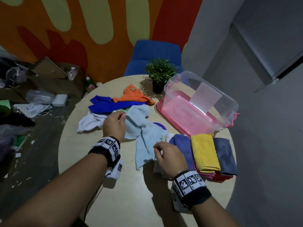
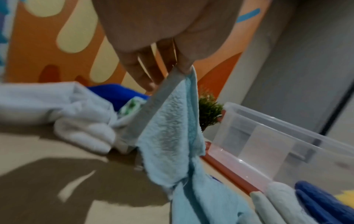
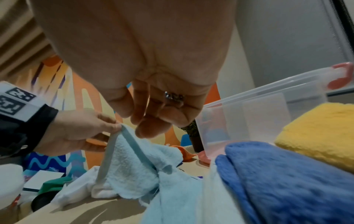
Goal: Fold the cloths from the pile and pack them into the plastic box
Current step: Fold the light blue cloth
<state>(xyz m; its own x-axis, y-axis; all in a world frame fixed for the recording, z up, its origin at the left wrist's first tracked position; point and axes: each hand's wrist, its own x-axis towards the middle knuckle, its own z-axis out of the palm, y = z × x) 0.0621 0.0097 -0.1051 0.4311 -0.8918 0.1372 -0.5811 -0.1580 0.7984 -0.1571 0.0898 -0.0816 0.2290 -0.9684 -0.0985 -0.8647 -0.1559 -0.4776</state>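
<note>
Landmark: the clear plastic box (image 1: 201,102), which is sitting open on its pink lid (image 1: 159,108) at the far right of the round desk (image 1: 131,194).
Light blue cloth (image 1: 144,136): is lying partly spread on the desk just left of the box, one corner raised.
Left hand (image 1: 114,126): is pinching that raised corner between thumb and fingers (image 2: 184,66) (the hemmed edge is hanging down from the grip), left of the box.
Right hand (image 1: 168,155): is hovering at the near edge of the same cloth, in front of the box; its fingers (image 3: 151,127) are curling inward, and whether they are gripping cloth cannot be told.
Unfolded pile (image 1: 114,104): blue, orange and white cloths are lying crumpled left of the box.
Folded stack (image 1: 205,153): yellow, blue and grey-blue cloths are lying just in front of the box.
Potted plant (image 1: 159,74): is standing just behind the box's left corner.
</note>
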